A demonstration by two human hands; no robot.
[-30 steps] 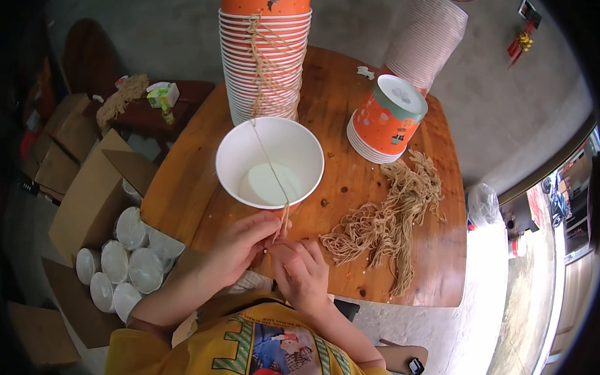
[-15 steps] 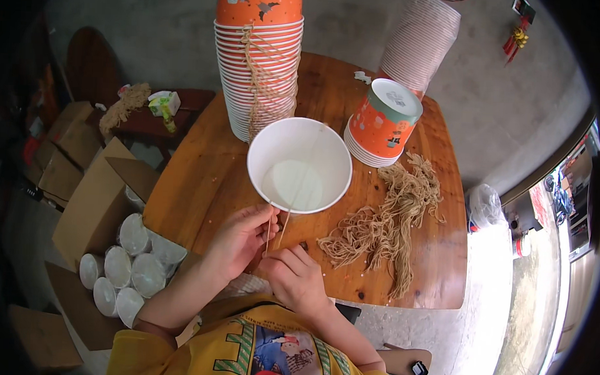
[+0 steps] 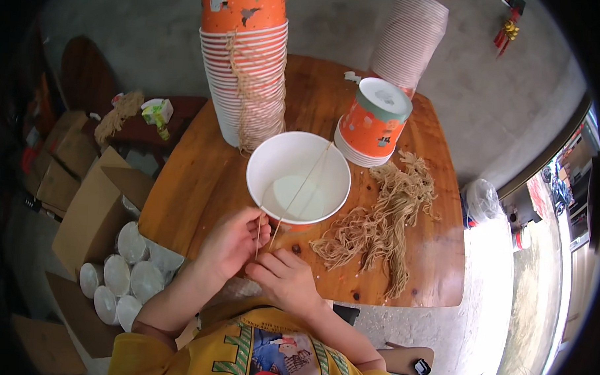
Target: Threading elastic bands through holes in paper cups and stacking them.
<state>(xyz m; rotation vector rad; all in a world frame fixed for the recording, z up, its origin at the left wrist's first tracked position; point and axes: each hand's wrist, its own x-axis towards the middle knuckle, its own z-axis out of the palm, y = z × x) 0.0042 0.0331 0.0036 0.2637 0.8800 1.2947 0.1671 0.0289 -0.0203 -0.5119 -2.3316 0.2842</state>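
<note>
A white-lined paper bucket (image 3: 298, 187) stands upright at the table's near edge, its mouth facing up. A thin tan string (image 3: 305, 182) runs from its far rim across the mouth and down over the near rim. My left hand (image 3: 230, 243) is at the near left rim, fingers curled in a pinch around a strand of the string. Just below it, my right hand (image 3: 287, 281) is closed, with the string's lower strands running into its fingers. The exact fingertip grip is partly hidden.
A tall stack of orange paper buckets (image 3: 244, 86), draped with string, rises behind. Upturned orange buckets (image 3: 375, 127) and a wrapped white stack (image 3: 407, 42) stand back right. A tangled string bundle (image 3: 391, 217) lies right. An open carton (image 3: 91, 213) with clear-wrapped round white items is left.
The string across the mouth now looks tauter and slants more to the far right rim. Both hands stay close together at the near rim; the view has shifted slightly.
</note>
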